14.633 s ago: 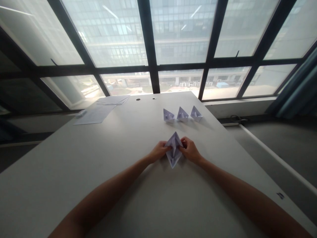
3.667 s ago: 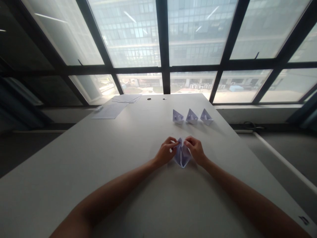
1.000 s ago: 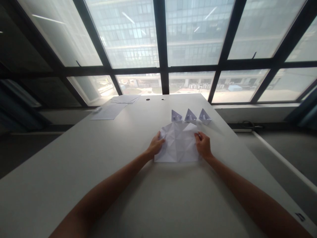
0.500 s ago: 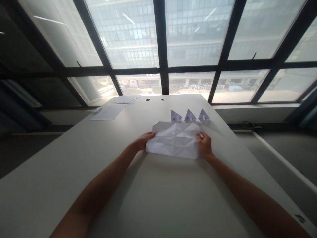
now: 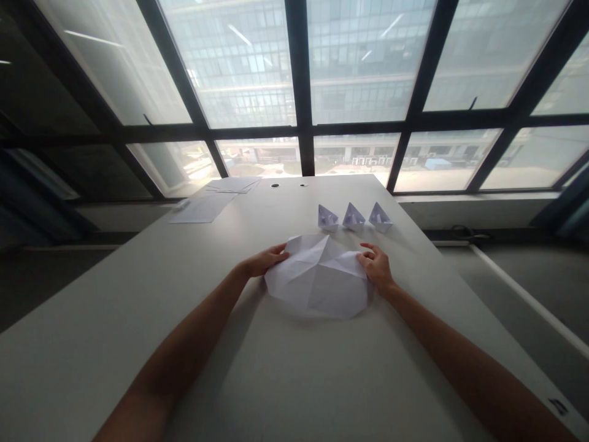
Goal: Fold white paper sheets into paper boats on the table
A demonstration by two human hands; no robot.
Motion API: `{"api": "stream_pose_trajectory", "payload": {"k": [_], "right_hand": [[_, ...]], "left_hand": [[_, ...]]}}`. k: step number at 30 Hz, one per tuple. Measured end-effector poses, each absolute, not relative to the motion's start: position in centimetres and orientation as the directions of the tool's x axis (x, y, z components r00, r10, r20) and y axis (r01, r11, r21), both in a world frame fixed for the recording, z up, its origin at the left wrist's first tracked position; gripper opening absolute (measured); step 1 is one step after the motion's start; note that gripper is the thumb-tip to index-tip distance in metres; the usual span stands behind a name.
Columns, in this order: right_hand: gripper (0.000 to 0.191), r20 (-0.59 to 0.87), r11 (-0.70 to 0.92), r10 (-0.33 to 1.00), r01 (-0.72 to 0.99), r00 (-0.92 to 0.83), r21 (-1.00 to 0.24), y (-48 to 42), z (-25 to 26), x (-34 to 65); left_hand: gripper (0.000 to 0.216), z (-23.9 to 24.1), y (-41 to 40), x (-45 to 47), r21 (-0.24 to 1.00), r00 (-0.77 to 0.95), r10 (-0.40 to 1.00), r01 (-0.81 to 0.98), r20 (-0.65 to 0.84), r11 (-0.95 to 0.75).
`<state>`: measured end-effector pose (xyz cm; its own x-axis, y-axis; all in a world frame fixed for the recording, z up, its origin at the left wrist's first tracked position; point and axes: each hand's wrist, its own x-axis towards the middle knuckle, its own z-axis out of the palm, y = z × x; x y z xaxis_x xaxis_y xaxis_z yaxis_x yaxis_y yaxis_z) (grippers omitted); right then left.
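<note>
A creased white sheet of paper (image 5: 317,279) is held between my two hands above the table. Its middle bulges up along the fold lines and its near edge droops. My left hand (image 5: 265,260) is closed on the sheet's left edge, thumb on top. My right hand (image 5: 376,265) pinches the right edge, its index finger lifted off the paper. Just beyond the sheet, three folded paper boats stand in a row: a left boat (image 5: 327,218), a middle boat (image 5: 353,218) and a right boat (image 5: 380,218).
The white table (image 5: 207,368) reaches to large windows (image 5: 354,67). Loose paper sheets (image 5: 202,207) lie at its far left. Two round holes are near the far edge, and a small dark fitting (image 5: 558,406) sits at the right edge.
The sheet has gone from nearly flat to bent, its middle rising and its near edge coming closer to me. My right index finger has lifted. The boats have not moved.
</note>
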<state>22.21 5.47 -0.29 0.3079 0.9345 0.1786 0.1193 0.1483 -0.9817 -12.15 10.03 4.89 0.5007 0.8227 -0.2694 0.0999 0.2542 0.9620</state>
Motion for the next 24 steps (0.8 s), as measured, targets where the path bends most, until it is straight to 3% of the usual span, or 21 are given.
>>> {"api": "stream_pose_trajectory", "payload": {"k": [4,7,10,12,17,21,24], "right_hand": [[0.027,0.231,0.166,0.931,0.236,0.282,-0.957,5.9,-1.1,22.5],[0.025,0.343,0.227,0.909,0.409,0.237,-0.884,6.1,-1.7,22.7],[0.026,0.414,0.273,0.895,0.53,0.166,-0.803,6.1,-2.0,22.5],[0.027,0.419,0.272,0.897,0.569,0.142,-0.776,5.9,-2.0,22.3],[0.026,0.41,0.22,0.896,0.632,0.17,-0.743,5.2,-1.5,21.8],[0.021,0.394,0.216,0.906,0.633,0.153,-0.743,4.3,-0.6,21.1],[0.021,0.427,0.259,0.887,0.574,0.177,-0.777,4.0,0.0,20.8]], "left_hand": [[0.075,5.4,9.9,-12.7,0.95,0.517,0.797,0.152,-0.313,0.274],[0.076,5.0,10.5,-13.1,0.945,0.44,0.841,0.23,-0.314,0.232],[0.076,4.7,11.4,-13.4,0.924,0.215,0.969,0.381,-0.124,0.034],[0.077,4.9,11.5,-13.1,0.845,0.096,0.994,0.527,0.043,-0.088],[0.061,5.1,9.1,-9.7,0.582,0.121,0.945,0.762,0.304,-0.285],[0.055,2.2,6.4,-5.8,0.689,0.163,0.968,0.681,0.189,-0.249],[0.061,-0.2,5.7,-4.5,0.685,0.121,0.988,0.712,0.096,-0.154]]}}
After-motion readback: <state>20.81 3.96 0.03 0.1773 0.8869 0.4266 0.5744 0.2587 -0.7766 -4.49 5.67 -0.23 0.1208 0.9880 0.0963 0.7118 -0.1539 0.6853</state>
